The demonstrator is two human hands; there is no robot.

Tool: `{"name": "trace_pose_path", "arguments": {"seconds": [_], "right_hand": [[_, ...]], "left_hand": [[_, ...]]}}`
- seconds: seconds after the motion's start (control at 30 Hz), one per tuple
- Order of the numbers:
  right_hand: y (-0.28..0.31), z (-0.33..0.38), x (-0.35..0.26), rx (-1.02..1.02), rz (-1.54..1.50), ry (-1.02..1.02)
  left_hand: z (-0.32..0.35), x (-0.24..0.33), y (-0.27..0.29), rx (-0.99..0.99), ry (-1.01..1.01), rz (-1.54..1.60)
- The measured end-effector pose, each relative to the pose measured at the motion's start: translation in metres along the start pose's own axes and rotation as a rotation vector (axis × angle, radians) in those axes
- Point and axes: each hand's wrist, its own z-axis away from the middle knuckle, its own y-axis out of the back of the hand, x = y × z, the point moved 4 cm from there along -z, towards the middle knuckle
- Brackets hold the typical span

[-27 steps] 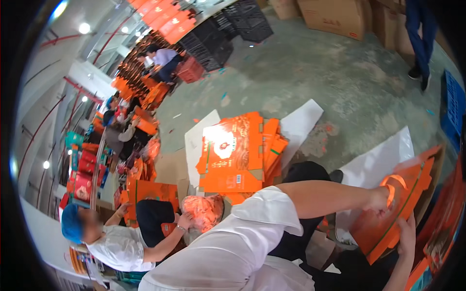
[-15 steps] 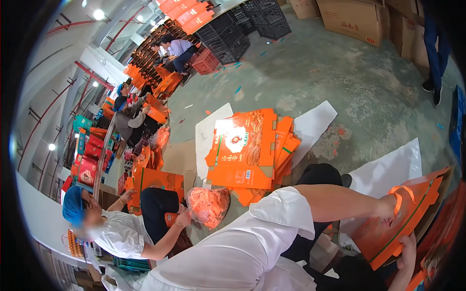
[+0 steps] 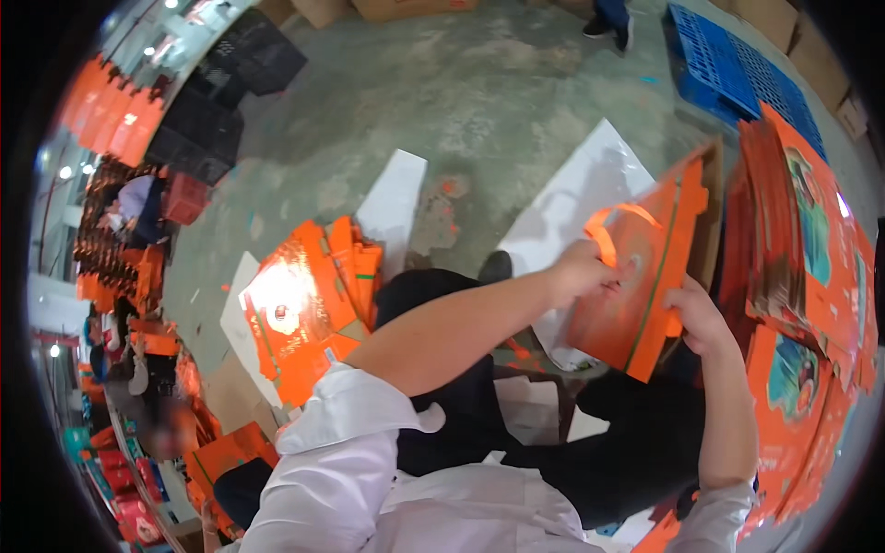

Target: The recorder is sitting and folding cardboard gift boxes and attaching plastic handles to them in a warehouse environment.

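A flat orange cardboard box (image 3: 641, 295) with a green stripe stands tilted in front of me. My left hand (image 3: 587, 274) is at its printed face, fingers closed on a looped orange ribbon (image 3: 601, 230) that curls up above the hand. My right hand (image 3: 698, 315) has its fingers wrapped round the box's near right edge, by the striped side. A brown cardboard surface (image 3: 712, 207) shows right behind the box. The fingertips of my left hand are partly blurred, so where the ribbon meets the box cannot be made out.
Tall stacks of flat orange boxes (image 3: 797, 240) stand close on my right. Another pile of orange boxes (image 3: 300, 309) lies on the floor to the left. White sheets (image 3: 562, 207) lie on the concrete. A blue pallet (image 3: 737, 64) is far right; black crates (image 3: 198, 129) are far left.
My view has swung to the right, bringing the orange stacks and blue pallet into sight. My left hand still has the ribbon, and my right hand stays on the box edge.
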Motion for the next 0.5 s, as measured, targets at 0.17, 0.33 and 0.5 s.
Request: {"name": "trace_pose_path", "arguments": {"seconds": [0.17,0.33,0.5], "right_hand": [[0.003,0.008,0.006,-0.006,-0.039,0.040],[0.019,0.011,0.012,-0.014,-0.010,0.017],[0.016,0.016,0.002,0.016,-0.085,0.095]], "left_hand": [[-0.007,-0.009,-0.008,-0.010,-0.135,0.004],[0.002,-0.013,-0.018,0.037,-0.050,-0.050],[-0.009,-0.016,-0.015,0.043,-0.173,0.090]]}}
